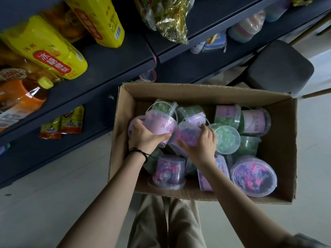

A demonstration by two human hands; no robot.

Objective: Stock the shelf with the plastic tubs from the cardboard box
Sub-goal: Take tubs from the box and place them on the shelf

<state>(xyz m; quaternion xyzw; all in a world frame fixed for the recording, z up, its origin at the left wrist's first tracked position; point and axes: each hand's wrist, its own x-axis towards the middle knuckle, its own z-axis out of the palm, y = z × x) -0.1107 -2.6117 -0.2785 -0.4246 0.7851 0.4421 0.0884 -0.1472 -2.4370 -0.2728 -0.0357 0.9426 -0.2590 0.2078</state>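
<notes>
Pickup step, looks like. Left hand (143, 135) fingers wrapped around a purple-label tub (161, 124), right hand (200, 142) fingers spread over another tub (186, 134), both inside the cardboard box (284, 140). Next: lift clear, then up-left to the shelf (111, 68).

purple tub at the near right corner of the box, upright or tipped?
Upright. The purple tub shows its round clear lid face-on to the camera looking down, inside the cardboard box, unlike several neighbours that lie on their sides.
</notes>
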